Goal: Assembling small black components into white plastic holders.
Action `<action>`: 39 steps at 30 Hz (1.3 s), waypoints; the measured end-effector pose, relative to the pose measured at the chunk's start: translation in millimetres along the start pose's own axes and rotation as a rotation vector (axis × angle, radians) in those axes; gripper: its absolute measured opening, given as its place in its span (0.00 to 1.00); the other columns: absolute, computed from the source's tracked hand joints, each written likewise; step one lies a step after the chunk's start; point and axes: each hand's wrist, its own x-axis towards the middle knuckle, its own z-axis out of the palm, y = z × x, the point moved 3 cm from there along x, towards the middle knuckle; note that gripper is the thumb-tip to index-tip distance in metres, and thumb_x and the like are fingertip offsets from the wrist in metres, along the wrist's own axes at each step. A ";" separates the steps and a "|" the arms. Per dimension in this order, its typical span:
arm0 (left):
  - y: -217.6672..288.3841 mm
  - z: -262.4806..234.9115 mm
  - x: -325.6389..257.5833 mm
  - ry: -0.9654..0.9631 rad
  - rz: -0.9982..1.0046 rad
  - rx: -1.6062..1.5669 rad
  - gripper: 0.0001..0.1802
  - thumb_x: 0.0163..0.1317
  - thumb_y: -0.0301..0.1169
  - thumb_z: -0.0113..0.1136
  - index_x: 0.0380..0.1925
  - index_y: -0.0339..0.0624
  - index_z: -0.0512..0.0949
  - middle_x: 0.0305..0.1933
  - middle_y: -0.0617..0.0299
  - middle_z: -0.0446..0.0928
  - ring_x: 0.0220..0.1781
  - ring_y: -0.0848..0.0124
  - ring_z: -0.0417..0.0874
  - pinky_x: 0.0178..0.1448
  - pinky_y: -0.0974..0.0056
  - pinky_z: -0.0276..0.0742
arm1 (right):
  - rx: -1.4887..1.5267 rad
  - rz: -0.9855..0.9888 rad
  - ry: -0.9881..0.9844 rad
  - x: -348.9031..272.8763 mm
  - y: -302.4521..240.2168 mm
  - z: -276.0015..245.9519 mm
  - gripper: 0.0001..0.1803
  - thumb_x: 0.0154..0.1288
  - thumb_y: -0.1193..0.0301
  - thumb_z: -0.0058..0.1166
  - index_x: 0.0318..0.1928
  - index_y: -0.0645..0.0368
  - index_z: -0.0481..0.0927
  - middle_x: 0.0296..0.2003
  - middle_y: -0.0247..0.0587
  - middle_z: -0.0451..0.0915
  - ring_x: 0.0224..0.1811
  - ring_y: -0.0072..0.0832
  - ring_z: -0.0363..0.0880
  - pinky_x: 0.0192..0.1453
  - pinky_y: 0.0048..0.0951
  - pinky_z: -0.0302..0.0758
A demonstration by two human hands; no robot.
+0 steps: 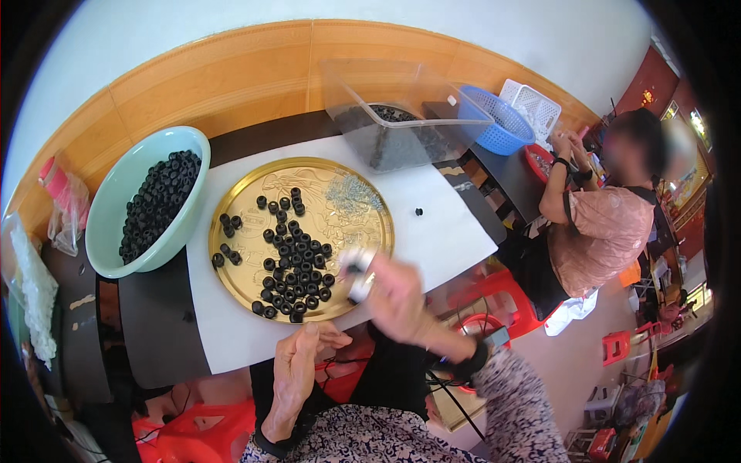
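Note:
A round gold tray (224,270) with an embossed pattern carries a cluster of small black ring-shaped pieces (292,262). On its upper right lies a pile of tiny clear or silvery bits (353,194). My right hand (397,297) is over the tray's right rim, smeared by motion. White coverings show at its fingertips with a dark spot by them; whether it holds a piece is unclear. Just below the tray's front edge is my left hand (299,366), its fingers curled in toward the thumb. What lies between them, if anything, is hidden.
A mint-green basin (100,224) of black pieces stands left. Behind the tray is a clear plastic bin (417,123) of dark pieces. One black piece (419,211) lies on the white sheet (448,239). Another person (610,231) sits at the right, near a blue basket (502,135).

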 end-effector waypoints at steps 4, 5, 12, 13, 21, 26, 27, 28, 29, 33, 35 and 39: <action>3.7 -7.0 -3.7 -0.084 -0.007 0.024 0.27 0.72 0.45 0.37 0.43 0.30 0.74 0.39 0.51 0.79 0.43 0.67 0.81 0.42 0.61 0.83 | -0.261 0.027 0.280 102.3 8.2 -64.3 0.14 0.61 0.76 0.52 0.48 0.65 0.77 0.31 0.33 0.79 0.32 0.13 0.73 0.37 0.17 0.72; 6.5 0.2 -3.4 -0.092 -0.057 -0.025 0.26 0.72 0.45 0.37 0.43 0.30 0.75 0.39 0.51 0.79 0.43 0.67 0.81 0.44 0.62 0.82 | -0.289 0.056 0.323 124.7 14.9 -88.2 0.14 0.61 0.75 0.53 0.48 0.65 0.77 0.29 0.31 0.78 0.30 0.13 0.71 0.35 0.17 0.71; 0.6 -5.4 1.6 -0.150 0.004 0.009 0.25 0.72 0.45 0.38 0.43 0.33 0.75 0.39 0.53 0.80 0.43 0.68 0.81 0.47 0.64 0.78 | -0.009 0.308 0.417 157.7 66.7 -115.8 0.14 0.62 0.72 0.54 0.48 0.63 0.80 0.21 0.23 0.69 0.22 0.10 0.62 0.26 0.17 0.61; 2.1 -4.5 1.4 -0.140 -0.037 0.005 0.25 0.72 0.45 0.38 0.42 0.33 0.75 0.39 0.53 0.80 0.44 0.68 0.81 0.47 0.64 0.78 | 0.076 0.317 0.479 153.8 71.8 -110.9 0.10 0.62 0.73 0.54 0.43 0.62 0.81 0.22 0.23 0.71 0.23 0.11 0.62 0.26 0.16 0.61; 8.9 -3.8 0.4 -0.134 -0.074 0.015 0.25 0.72 0.45 0.38 0.41 0.32 0.76 0.38 0.54 0.81 0.43 0.69 0.81 0.48 0.66 0.77 | -0.222 0.199 -0.264 73.7 53.5 -6.9 0.09 0.55 0.76 0.56 0.39 0.61 0.81 0.24 0.36 0.77 0.24 0.21 0.72 0.31 0.25 0.70; 11.5 -0.2 1.0 -0.140 -0.028 0.006 0.23 0.72 0.43 0.40 0.39 0.32 0.76 0.37 0.55 0.81 0.42 0.69 0.81 0.49 0.66 0.77 | -0.687 -0.110 -0.468 61.7 42.3 12.9 0.12 0.48 0.76 0.58 0.37 0.63 0.77 0.28 0.47 0.76 0.29 0.42 0.78 0.35 0.37 0.74; 11.8 0.1 1.1 -0.141 -0.028 0.009 0.23 0.72 0.43 0.40 0.39 0.32 0.76 0.37 0.55 0.81 0.42 0.69 0.81 0.49 0.66 0.77 | -0.686 -0.109 -0.466 60.8 42.1 12.7 0.12 0.48 0.76 0.58 0.37 0.63 0.77 0.28 0.47 0.76 0.29 0.42 0.78 0.35 0.37 0.74; 11.5 0.3 1.4 -0.130 -0.047 0.016 0.22 0.72 0.42 0.40 0.38 0.33 0.76 0.37 0.55 0.81 0.42 0.70 0.82 0.48 0.66 0.77 | -0.663 -0.054 -0.460 60.1 42.9 11.3 0.12 0.48 0.76 0.58 0.37 0.63 0.77 0.28 0.47 0.77 0.29 0.41 0.78 0.36 0.36 0.74; 11.1 0.6 1.4 -0.120 -0.065 0.023 0.22 0.72 0.41 0.41 0.38 0.33 0.76 0.37 0.55 0.81 0.42 0.70 0.82 0.48 0.66 0.77 | -0.641 0.001 -0.455 59.3 43.4 9.5 0.12 0.49 0.76 0.58 0.37 0.63 0.77 0.28 0.46 0.77 0.30 0.40 0.79 0.36 0.35 0.74; 9.5 -2.1 0.7 -0.069 -0.059 0.051 0.19 0.71 0.40 0.42 0.41 0.34 0.75 0.36 0.57 0.81 0.42 0.71 0.81 0.45 0.68 0.78 | -0.386 0.141 -0.407 47.2 22.2 9.7 0.12 0.49 0.75 0.57 0.37 0.65 0.77 0.26 0.47 0.77 0.29 0.39 0.79 0.35 0.35 0.75; 6.5 -4.6 -0.4 0.003 -0.045 -0.047 0.16 0.70 0.37 0.44 0.46 0.36 0.72 0.37 0.59 0.81 0.42 0.72 0.82 0.41 0.69 0.79 | -0.197 0.111 -0.440 38.7 0.5 14.1 0.13 0.50 0.77 0.57 0.39 0.64 0.77 0.26 0.46 0.76 0.28 0.35 0.79 0.32 0.31 0.75; 6.1 0.6 3.1 0.050 -0.040 -0.204 0.16 0.69 0.34 0.46 0.53 0.39 0.69 0.41 0.60 0.80 0.40 0.72 0.83 0.37 0.68 0.81 | -0.143 0.099 -0.551 13.0 -19.0 15.9 0.14 0.53 0.77 0.57 0.43 0.62 0.77 0.34 0.43 0.75 0.34 0.35 0.79 0.36 0.29 0.75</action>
